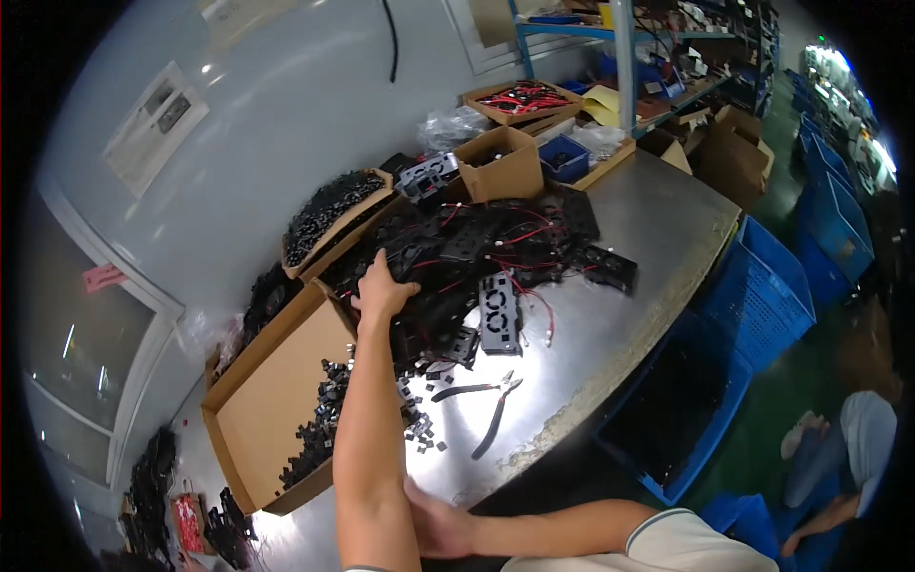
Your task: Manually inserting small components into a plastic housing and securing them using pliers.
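Note:
My left hand [383, 292] reaches far over the bench, index finger and thumb stretched apart, at the left side of a heap of black plastic parts with red wires [467, 238]. I see nothing held in it. My right hand [440, 526] is low in the view, beside my left elbow, with its fingers hidden behind that arm. A grey metal bracket with round cut-outs [498, 316] lies at the heap's near side. Closer to me lie opened cutting pliers with dark handles [490, 434]. Small black and silver pieces [329, 410] spill about the cardboard tray [272, 400] and onto the bench.
Along the wall stands a box of small black parts [334, 214]. Farther back are a cardboard box [500, 164], a blue bin [564, 159] and a shelf [624, 67]. Blue crates [762, 286] stand beyond the metal bench's right edge [610, 381]. Another person [863, 448] is at the lower right.

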`<state>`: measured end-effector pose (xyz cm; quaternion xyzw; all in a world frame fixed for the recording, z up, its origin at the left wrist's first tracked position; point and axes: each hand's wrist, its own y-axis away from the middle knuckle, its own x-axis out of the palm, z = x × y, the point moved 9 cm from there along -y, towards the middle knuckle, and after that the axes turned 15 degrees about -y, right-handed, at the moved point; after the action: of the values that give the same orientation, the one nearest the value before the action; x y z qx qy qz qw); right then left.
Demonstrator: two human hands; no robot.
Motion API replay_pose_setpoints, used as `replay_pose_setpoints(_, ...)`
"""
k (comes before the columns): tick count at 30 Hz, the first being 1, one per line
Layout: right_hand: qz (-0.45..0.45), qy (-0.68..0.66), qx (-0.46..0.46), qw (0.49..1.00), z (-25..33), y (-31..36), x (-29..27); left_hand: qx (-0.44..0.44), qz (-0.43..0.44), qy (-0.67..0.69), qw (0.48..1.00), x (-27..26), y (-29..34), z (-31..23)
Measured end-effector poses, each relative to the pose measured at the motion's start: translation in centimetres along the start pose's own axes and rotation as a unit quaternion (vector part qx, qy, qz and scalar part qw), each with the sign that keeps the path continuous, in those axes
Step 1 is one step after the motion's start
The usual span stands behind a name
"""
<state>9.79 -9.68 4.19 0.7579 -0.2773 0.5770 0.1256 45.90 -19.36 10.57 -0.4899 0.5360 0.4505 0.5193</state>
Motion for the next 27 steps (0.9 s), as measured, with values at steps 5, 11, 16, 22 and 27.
replay_pose_setpoints(5, -0.105, 0.078, 0.153, 0.980, -7.0, 2.3, -1.4, 0.062, -0.280, 0.044, 0.957, -7.9, 5.7, 2.8)
replay_pose_setpoints(11, -0.144, 0.595, -0.006, 0.791, 4.8, 5.8, 1.6, 0.045, -0.379, 0.191, 0.904, -12.3, 21.7, 10.8)
replay_pose_setpoints(16, -0.065, 0.739, -0.383, 0.550, 11.2, 3.9, 11.2, -0.036, -0.273, 0.202, 0.940, -5.6, 34.7, 14.9)
replay_pose_setpoints(22, -0.232, 0.607, -0.047, 0.758, 5.6, 0.1, 1.8, -0.061, -0.038, 0.459, 0.885, 3.5, 41.0, 15.6)
replay_pose_setpoints(27, -0.212, 0.720, 0.133, 0.647, 1.1, -0.6, -1.4, -0.086, 0.052, 0.726, 0.681, 7.6, 42.4, 18.5)
